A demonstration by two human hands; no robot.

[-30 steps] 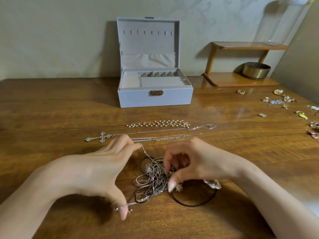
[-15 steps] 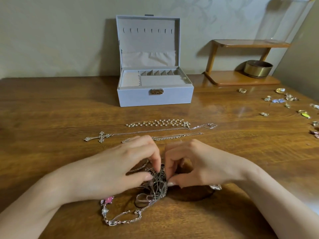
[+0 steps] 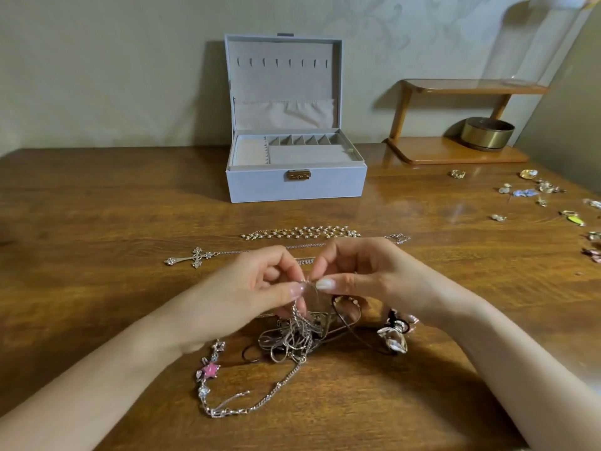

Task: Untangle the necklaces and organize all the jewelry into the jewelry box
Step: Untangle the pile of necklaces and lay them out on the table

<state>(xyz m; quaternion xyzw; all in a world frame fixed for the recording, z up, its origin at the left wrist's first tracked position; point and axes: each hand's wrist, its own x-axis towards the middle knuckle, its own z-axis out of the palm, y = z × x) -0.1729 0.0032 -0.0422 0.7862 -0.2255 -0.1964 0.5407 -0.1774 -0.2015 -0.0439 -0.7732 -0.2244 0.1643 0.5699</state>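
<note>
Head view: left hand (image 3: 257, 288) and right hand (image 3: 361, 271) each pinch same thin chain, lifted above tangled necklaces (image 3: 292, 340) on table (image 3: 97, 222). Jewelry box (image 3: 296, 183) open behind, well apart. 3 necklaces (image 3: 302, 232) laid straight between.

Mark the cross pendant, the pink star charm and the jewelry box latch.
cross pendant (image 3: 196, 257), head view, where its arms cross.
pink star charm (image 3: 210, 370), head view, centre of the star.
jewelry box latch (image 3: 298, 174), head view, middle of the brass clasp on the front wall.
</note>
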